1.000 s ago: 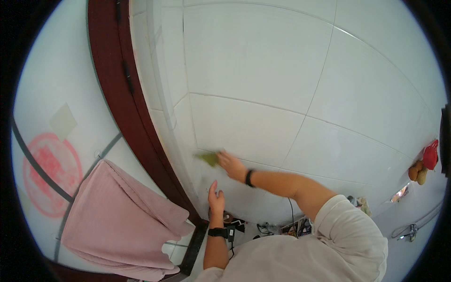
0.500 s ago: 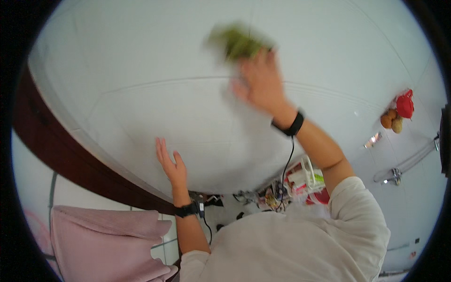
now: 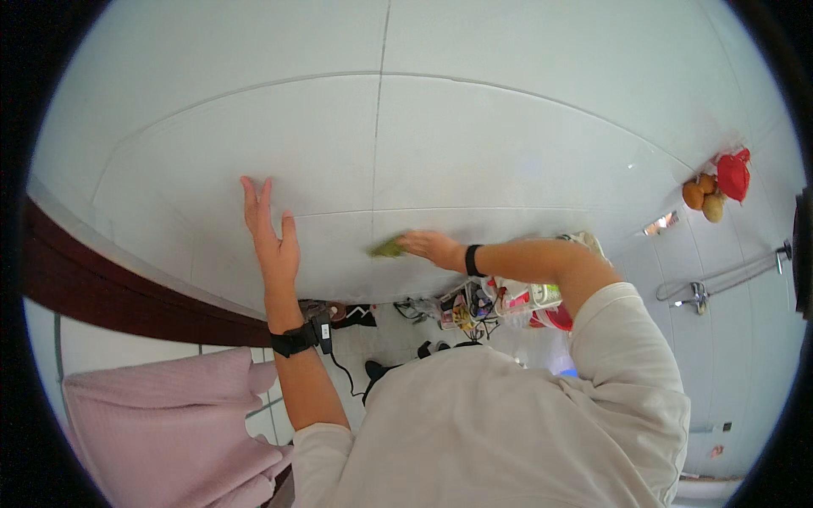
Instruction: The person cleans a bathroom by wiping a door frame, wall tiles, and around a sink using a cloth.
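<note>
My right hand (image 3: pixel 434 248) presses a green cloth (image 3: pixel 389 246) against the white tiled wall (image 3: pixel 474 152); its fingers lie over the cloth's right end and partly hide it. The cloth sits just below a horizontal tile joint, close to a vertical one. Further left, my left hand (image 3: pixel 273 241) is raised at the wall with fingers stretched upward and the thumb apart, and nothing is in it. Whether its palm touches the tiles is hard to tell. Both wrists wear black bands, the left one with a small black box and cable.
A dark red-brown door frame (image 3: pixel 127 292) curves along the left, with a pink towel (image 3: pixel 161 423) hanging below it. Low down by the wall stands a rack (image 3: pixel 512 296) of toiletries. At right are a shower tap (image 3: pixel 698 296), brown sponge-like balls (image 3: pixel 705 199) and a red pouch (image 3: pixel 733 175).
My right hand has brought the green cloth from high on the wall down to a lower spot, slightly left. My left hand now appears higher and further left, still spread.
</note>
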Motion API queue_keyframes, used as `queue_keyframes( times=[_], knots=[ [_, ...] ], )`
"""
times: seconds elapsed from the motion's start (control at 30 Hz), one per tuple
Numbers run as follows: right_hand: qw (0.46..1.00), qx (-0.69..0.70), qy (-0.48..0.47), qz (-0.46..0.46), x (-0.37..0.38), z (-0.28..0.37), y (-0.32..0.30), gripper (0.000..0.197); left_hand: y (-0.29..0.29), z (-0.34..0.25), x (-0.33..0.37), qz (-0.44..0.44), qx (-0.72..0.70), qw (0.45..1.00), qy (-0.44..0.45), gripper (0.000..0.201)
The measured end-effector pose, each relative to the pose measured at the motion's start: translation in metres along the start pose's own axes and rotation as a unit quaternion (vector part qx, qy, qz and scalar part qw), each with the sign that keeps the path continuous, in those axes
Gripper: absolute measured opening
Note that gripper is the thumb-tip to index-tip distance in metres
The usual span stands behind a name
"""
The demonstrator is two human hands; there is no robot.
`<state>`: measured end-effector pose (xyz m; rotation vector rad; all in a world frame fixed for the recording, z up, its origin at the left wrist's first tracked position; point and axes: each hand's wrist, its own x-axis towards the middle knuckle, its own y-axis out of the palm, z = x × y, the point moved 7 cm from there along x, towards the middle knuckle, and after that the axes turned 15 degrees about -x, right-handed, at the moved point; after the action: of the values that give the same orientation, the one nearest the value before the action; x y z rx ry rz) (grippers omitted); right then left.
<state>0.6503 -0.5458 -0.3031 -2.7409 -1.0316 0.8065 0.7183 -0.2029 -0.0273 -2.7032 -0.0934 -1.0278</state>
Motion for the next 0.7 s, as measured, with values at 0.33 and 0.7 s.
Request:
queue_keyframes(
  times=[0.33, 0.7],
  knots=[
    [0.958, 0.223, 0.172, -0.045, -0.056, -0.13, -0.035, 0.051, 0.042, -0.034, -0.033, -0.04, 0.005, 0.999, 0.036, 0.051],
    [0.669, 0.031, 0.664, -0.332, -0.343, -0.393, -0.061, 0.077, 0.149, -0.091, -0.046, -0.058, -0.04, 0.994, 0.085, 0.056]
  ],
)
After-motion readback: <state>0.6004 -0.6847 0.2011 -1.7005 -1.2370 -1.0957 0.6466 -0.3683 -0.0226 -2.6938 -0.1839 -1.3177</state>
